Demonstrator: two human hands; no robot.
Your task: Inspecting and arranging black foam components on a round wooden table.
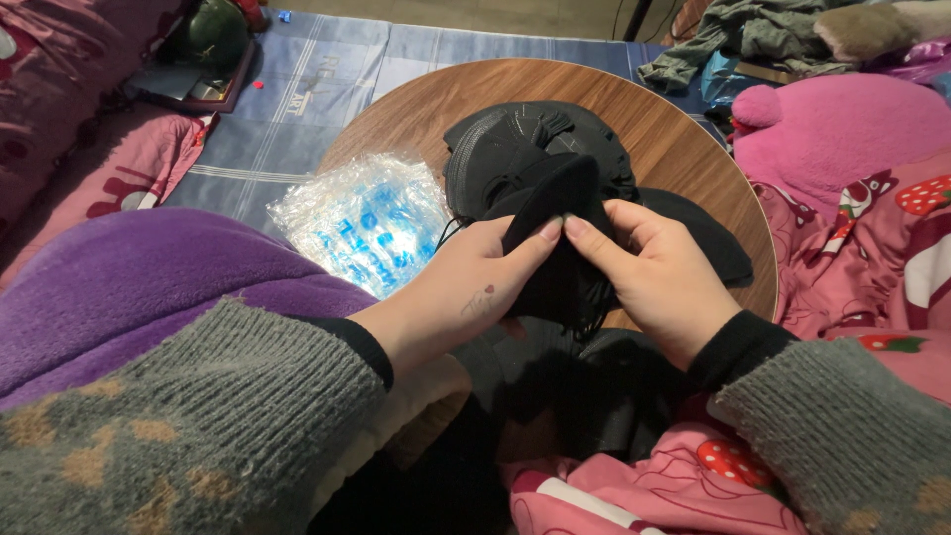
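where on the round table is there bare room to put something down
Bare wood on the round table runs along its far rim, behind the black mask pile, and on the right. The near left is crowded by the plastic packet; both hands fill the near edge.

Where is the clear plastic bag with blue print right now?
In the head view, the clear plastic bag lies on the left edge of the round wooden table, left of the black mask pile and just beyond the left hand.
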